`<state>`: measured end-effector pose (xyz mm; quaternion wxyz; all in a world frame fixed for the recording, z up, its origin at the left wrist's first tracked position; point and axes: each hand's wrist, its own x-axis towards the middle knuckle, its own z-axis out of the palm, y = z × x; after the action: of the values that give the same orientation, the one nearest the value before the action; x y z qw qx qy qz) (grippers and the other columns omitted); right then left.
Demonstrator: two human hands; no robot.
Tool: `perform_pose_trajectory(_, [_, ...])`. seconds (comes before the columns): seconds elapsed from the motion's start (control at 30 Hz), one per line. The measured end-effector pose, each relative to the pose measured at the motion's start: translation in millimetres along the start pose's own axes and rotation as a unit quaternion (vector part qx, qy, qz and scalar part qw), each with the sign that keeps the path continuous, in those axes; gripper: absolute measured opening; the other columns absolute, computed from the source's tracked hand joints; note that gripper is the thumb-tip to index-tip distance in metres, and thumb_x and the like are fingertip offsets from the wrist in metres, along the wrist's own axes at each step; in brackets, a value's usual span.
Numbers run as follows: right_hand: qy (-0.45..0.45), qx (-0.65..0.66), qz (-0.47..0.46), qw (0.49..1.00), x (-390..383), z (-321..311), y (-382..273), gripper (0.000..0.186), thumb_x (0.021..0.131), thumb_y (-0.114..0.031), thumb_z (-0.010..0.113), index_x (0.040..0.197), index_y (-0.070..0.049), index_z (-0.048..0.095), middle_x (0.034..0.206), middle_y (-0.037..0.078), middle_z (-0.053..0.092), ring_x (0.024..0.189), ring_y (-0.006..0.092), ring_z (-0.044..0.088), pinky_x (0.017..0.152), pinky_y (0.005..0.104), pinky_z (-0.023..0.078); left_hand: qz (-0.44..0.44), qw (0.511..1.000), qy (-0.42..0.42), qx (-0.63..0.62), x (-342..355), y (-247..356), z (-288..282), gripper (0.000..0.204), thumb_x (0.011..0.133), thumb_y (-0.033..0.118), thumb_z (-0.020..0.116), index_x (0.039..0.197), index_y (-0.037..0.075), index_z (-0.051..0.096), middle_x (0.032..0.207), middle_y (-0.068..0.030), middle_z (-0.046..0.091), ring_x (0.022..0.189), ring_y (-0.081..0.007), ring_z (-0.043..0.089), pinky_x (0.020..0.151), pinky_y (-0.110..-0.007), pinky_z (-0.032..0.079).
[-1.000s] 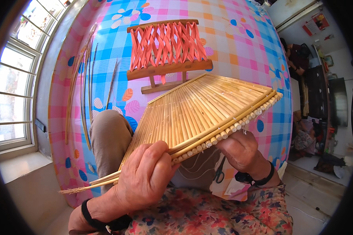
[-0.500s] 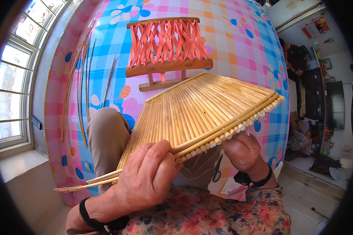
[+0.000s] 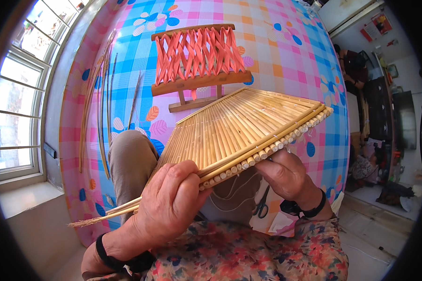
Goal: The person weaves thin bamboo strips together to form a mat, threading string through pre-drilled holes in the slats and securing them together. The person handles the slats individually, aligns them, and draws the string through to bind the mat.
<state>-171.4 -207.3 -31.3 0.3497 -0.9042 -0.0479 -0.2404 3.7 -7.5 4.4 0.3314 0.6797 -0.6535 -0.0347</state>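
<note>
A mat of pale yellow plant stalks (image 3: pixel 220 129), bound side by side with thread, slants up from my lap. Along its near edge runs a lengthwise stalk (image 3: pixel 262 146) above a row of cut round ends. My left hand (image 3: pixel 169 194) is closed around the mat's near left corner, gripping the edge stalks; their tufted tip (image 3: pixel 85 222) sticks out to the left. My right hand (image 3: pixel 286 174) is bent in under the cut ends, fingers drawn together and partly hidden by the edge. Loose white thread (image 3: pixel 232 201) loops below the mat, over my lap.
Beyond the mat stands a wooden frame (image 3: pixel 201 79) laced with coral-red strips. Thin long stalks (image 3: pixel 91 107) lie at left on the checked cloth (image 3: pixel 286 61). Dark scissors (image 3: pixel 261 206) lie by my lap near white paper (image 3: pixel 282 224). A barred window (image 3: pixel 18 107) is at left.
My right hand has shifted slightly left beneath the mat's edge. The mat's right corner has moved a little left. The left hand keeps its grip.
</note>
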Motion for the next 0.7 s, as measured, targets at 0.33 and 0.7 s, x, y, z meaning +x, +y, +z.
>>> perform_pose_trajectory(0.33, [-0.021,-0.001,0.013,1.0,-6.3,-5.4,6.3,0.034,0.09,0.002,0.058,0.124,0.0,0.06,0.116,0.019,0.059,0.104,0.0341,0.061,0.092,0.0378,0.05,-0.021,1.0,-0.001,-0.008,1.8,0.0,1.0,0.041,0.069,0.002,0.079,0.097,0.001,0.05,0.099,-0.0167,0.057,0.077,-0.0321,0.059,0.064,-0.039,0.05])
perform_pose_trajectory(0.7, [0.032,-0.022,0.005,0.999,1.5,2.1,4.6,0.03,0.085,0.001,0.066,0.114,0.003,0.062,0.109,0.02,0.061,0.097,0.0322,0.064,0.084,0.0361,0.054,-0.004,1.0,-0.001,0.001,1.6,-0.4,0.3,0.04,0.068,0.001,0.078,0.097,-0.003,0.051,0.098,-0.017,0.055,0.076,-0.0311,0.058,0.063,-0.039,0.05])
